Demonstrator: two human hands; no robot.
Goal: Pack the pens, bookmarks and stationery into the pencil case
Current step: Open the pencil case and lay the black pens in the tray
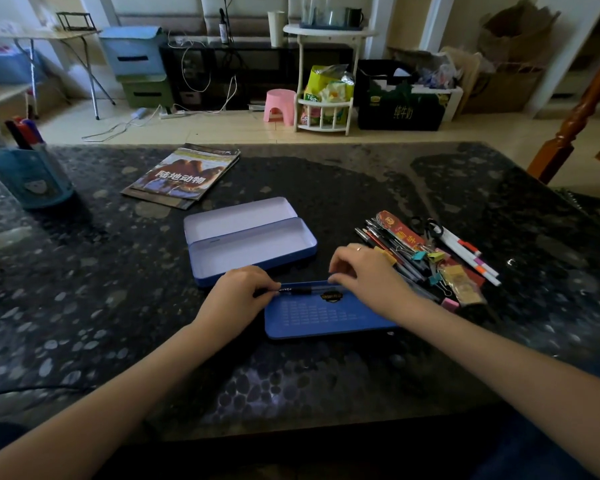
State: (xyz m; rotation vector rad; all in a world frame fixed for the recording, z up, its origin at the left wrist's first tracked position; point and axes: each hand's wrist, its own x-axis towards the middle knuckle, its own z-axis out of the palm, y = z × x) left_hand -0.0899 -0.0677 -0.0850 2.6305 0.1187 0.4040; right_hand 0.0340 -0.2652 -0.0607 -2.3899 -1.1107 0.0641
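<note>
An open blue tin pencil case (pixel 246 247) lies in the middle of the dark table, lid flipped back, white inside and nothing in it. In front of it lies a flat blue tray insert (pixel 323 318) with a dark badge. A black pen (pixel 300 290) lies along the tray's far edge. My left hand (pixel 238 294) pinches the pen's left end. My right hand (pixel 366 277) has its fingertips curled onto the pen's right end. To the right sits a heap of pens, bookmarks and binder clips (pixel 426 258).
A magazine (pixel 184 174) lies at the table's back left. A blue pen cup (pixel 32 174) with markers stands at the far left edge. White markers (pixel 471 256) lie at the heap's right side. A wooden post (pixel 582 112) rises beyond the right corner.
</note>
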